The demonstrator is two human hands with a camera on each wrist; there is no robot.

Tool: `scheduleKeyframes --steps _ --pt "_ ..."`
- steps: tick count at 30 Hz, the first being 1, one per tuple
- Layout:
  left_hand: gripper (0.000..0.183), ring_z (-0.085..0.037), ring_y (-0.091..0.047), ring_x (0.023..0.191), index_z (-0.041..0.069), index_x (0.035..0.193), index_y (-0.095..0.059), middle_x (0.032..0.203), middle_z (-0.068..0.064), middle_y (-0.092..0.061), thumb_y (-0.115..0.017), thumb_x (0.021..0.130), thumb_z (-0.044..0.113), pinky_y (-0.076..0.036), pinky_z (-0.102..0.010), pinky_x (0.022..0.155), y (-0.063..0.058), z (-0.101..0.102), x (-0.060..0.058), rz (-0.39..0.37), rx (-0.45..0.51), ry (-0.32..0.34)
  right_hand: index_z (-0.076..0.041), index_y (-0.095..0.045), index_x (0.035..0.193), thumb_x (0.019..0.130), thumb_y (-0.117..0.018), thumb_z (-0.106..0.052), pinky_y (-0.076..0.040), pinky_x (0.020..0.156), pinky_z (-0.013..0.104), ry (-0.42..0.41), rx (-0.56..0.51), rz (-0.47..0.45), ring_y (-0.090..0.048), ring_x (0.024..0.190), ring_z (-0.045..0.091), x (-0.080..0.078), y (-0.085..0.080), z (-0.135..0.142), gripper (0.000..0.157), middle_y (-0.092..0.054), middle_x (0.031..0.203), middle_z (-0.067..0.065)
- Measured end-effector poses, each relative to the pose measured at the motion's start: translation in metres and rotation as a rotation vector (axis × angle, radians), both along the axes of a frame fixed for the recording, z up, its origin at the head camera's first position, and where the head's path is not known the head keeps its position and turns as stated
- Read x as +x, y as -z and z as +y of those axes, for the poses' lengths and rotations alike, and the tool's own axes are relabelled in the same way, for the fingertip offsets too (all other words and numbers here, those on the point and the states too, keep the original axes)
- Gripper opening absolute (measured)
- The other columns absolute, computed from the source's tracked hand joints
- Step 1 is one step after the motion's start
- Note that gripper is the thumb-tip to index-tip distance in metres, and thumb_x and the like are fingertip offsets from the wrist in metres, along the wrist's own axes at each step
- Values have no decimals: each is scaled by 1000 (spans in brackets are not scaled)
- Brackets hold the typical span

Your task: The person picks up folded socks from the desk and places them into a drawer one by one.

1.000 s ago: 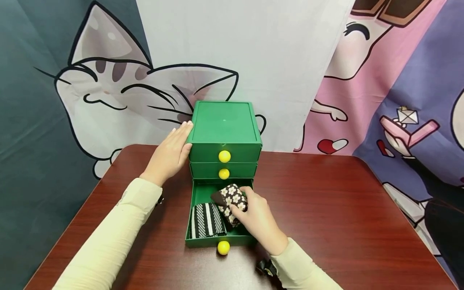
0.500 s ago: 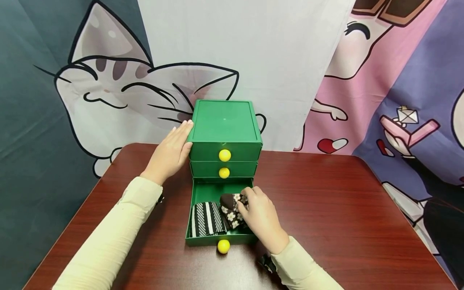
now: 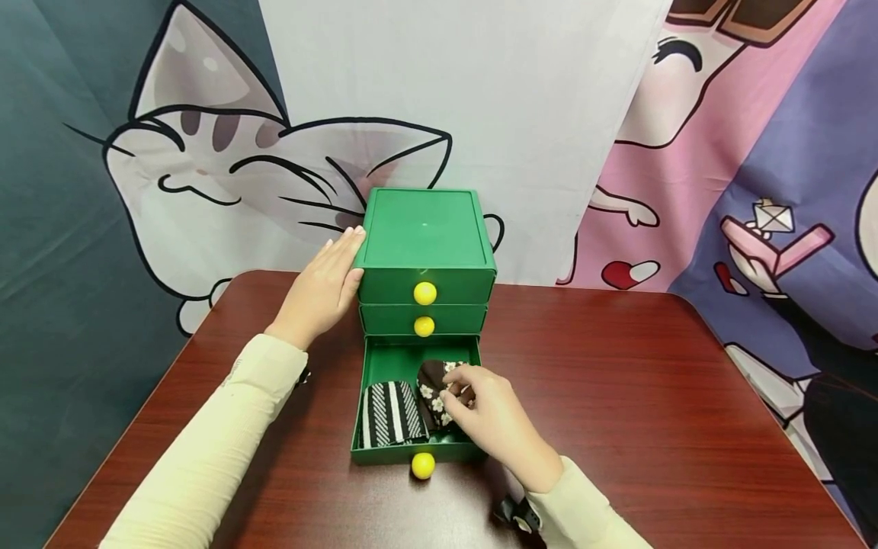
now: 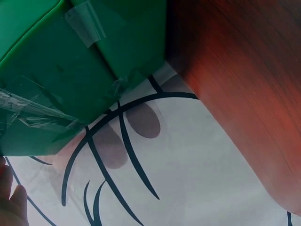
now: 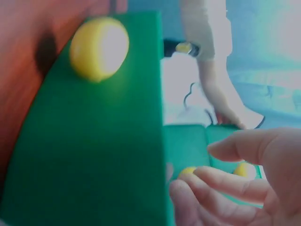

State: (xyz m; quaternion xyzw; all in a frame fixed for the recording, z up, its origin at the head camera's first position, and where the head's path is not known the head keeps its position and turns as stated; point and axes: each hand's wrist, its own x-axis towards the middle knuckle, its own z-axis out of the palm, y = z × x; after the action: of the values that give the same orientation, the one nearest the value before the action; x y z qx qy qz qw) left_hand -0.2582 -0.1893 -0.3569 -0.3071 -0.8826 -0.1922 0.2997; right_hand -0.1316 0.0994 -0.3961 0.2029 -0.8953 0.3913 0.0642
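Note:
A green drawer cabinet [image 3: 425, 229] with yellow round knobs stands on the table, its bottom drawer [image 3: 384, 456] pulled out. Inside that drawer, a folded black-and-white striped sock [image 3: 392, 415] lies at the front left. Beside it on the right is a folded dark brown sock with white flowers [image 3: 432, 389], partly hidden behind my right hand [image 3: 497, 415]. That hand hovers over the flowered sock, thumb and fingers apart and loosely bent, with nothing visible between them in the right wrist view. My left hand [image 3: 318, 293] rests with straight fingers against the cabinet's upper left side.
The brown wooden table [image 3: 617, 412] extends to both sides of the cabinet. Behind it hangs a cloth backdrop [image 3: 535, 114] with cartoon animals. A dark object [image 3: 840, 450] shows at the far right edge.
My right hand has lowered the flowered sock into the drawer beside the striped one, then let go and drawn slightly up off it. The left hand has stayed in place.

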Motion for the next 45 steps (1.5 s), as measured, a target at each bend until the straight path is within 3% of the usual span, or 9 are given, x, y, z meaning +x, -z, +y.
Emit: scheduleKeyframes --steps 6,12,19,24,28,36,45 --pt "53 -36 -37 146 -6 154 -36 157 -21 -41 -42 110 24 -21 -46 125 1 0 0 4 2 2 -11 -72 93 92 -70 -8 -56 65 24 -190 -67 -59 -60 71 -1 23 -3 4 3 -68 82 -9" --pt "53 -36 -37 146 -6 154 -36 157 -21 -40 -42 109 23 -22 -47 124 1 -1 -1 6 -8 -3 -16 -71 87 95 -70 -19 -52 60 17 -281 12 -145 -58 67 -7 44 0 6 9 -69 75 -15" --pt "54 -37 -38 146 -7 153 -36 157 -21 -41 -47 107 17 -22 -47 124 2 -1 -2 3 -6 -5 -18 -68 74 94 -70 -30 -42 49 17 -207 219 -224 -46 54 -5 56 16 -2 24 -54 61 -19" --pt "53 -37 -38 145 -7 153 -37 156 -21 -42 -41 110 24 -23 -48 124 3 -1 -2 8 -9 -8 -21 -59 68 96 -67 -38 -34 41 20 -148 296 -182 -38 46 -1 58 27 -11 34 -42 53 -18" --pt "56 -36 -38 146 -7 153 -37 156 -21 -42 -34 112 31 -24 -48 124 3 -1 -2 10 -7 -7 -21 -54 62 95 -68 -43 -33 40 24 -107 342 -115 -38 45 3 57 34 -16 41 -41 53 -16" --pt "54 -33 -36 147 -6 154 -36 157 -21 -41 -41 110 24 -22 -47 124 2 -1 -3 18 -2 -2 -19 -52 60 93 -73 -34 -36 39 27 -27 335 34 -43 45 9 42 42 -21 42 -45 54 -11" --pt "53 -34 -37 147 -6 153 -37 156 -21 -41 -42 109 23 -22 -46 125 1 0 -2 15 6 2 -17 -50 60 95 -71 -28 -38 42 27 0 283 42 -42 46 8 14 45 -25 42 -43 54 -10"
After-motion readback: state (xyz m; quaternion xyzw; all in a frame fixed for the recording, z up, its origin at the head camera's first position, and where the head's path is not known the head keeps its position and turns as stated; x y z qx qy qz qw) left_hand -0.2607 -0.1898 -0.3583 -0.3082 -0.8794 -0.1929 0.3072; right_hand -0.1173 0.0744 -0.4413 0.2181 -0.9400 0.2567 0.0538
